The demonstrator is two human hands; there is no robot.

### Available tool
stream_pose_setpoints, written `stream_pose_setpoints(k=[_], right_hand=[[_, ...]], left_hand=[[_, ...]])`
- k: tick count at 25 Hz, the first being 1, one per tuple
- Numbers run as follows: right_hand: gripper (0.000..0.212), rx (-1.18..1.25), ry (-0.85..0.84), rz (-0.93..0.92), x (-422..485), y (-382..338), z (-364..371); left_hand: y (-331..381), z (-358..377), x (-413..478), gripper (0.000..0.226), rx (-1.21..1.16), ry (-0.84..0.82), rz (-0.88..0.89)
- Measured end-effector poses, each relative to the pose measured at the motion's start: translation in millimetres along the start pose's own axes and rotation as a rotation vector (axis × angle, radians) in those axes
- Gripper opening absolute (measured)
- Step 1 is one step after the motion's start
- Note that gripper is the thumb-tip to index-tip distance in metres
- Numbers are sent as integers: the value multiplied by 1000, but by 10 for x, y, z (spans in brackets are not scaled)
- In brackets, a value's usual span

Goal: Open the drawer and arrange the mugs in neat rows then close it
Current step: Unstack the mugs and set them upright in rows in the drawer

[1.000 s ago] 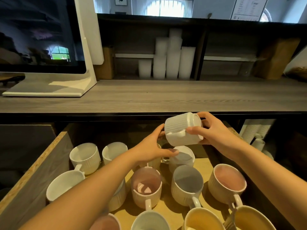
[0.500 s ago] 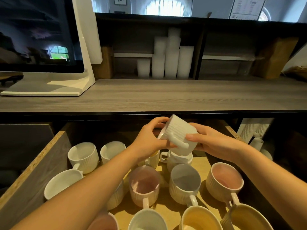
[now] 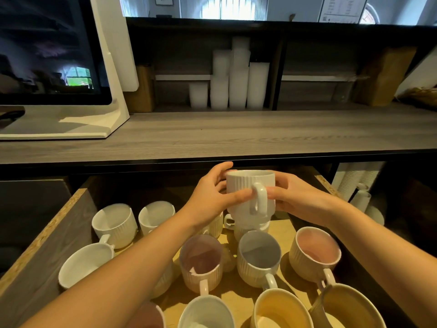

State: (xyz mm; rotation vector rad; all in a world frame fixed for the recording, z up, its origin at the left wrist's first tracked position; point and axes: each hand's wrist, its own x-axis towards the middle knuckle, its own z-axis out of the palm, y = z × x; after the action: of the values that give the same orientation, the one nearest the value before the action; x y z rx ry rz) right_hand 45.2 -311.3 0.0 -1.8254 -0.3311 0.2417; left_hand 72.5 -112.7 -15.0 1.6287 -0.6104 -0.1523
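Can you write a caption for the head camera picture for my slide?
Both hands, left and right, hold a white ribbed mug upright over another mug in the open drawer.

White mug (image 3: 250, 194) turned from sideways to upright, handle now toward camera, lowered onto mug (image 3: 238, 229) below it. Left hand (image 3: 210, 197) shifted from lower mug to upper mug's left side; right hand (image 3: 293, 200) now lower, on its right side.

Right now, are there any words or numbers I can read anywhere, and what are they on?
None can be read.
White sheet on the far wall: rows of print, too small and blurred.
Small dark frame on the far wall: too blurred.
Screen: only reflections.
Mugs, like the white mug in the hands: no markings.
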Motion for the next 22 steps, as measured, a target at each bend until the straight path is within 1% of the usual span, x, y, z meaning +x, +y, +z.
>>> stream_pose_setpoints(k=[2,4,6,8,9,10,12,13,14,17,22], right_hand=[[83,88,15,6,10,15,-15],[81,100,-13,25,6,23,-31],[67,55,-73,62,2,34,-50],[45,37,-94,104,-5,27,-86],[40,30,-83,123,-14,14,-104],[43,10,-67,131,-20,-1,-124],[65,-92,-32,129,-28,-54,-131],[74,-193,-1,124,-28,-79,-120],[79,-305,34,108,-17,-92,-109],[76,-526,106,65,-7,-116,-144],[68,-711,241,66,-102,-210,-318]], left_hand=[[-30,-3,-4,64,-33,-66,-32],[-54,-2,-29,54,10,-105,-57],[-84,-13,-44,47,64,-66,-53],[-95,-30,-54,49,142,-17,-50],[-94,-38,-55,51,185,2,-52],[-97,-44,-53,53,223,12,-53],[-93,-26,-45,57,285,-6,-39],[-90,-3,-34,59,326,-29,-29],[-81,19,-17,61,370,-57,-18],[-42,105,105,67,447,-167,12],[-35,336,372,74,490,-264,17]])
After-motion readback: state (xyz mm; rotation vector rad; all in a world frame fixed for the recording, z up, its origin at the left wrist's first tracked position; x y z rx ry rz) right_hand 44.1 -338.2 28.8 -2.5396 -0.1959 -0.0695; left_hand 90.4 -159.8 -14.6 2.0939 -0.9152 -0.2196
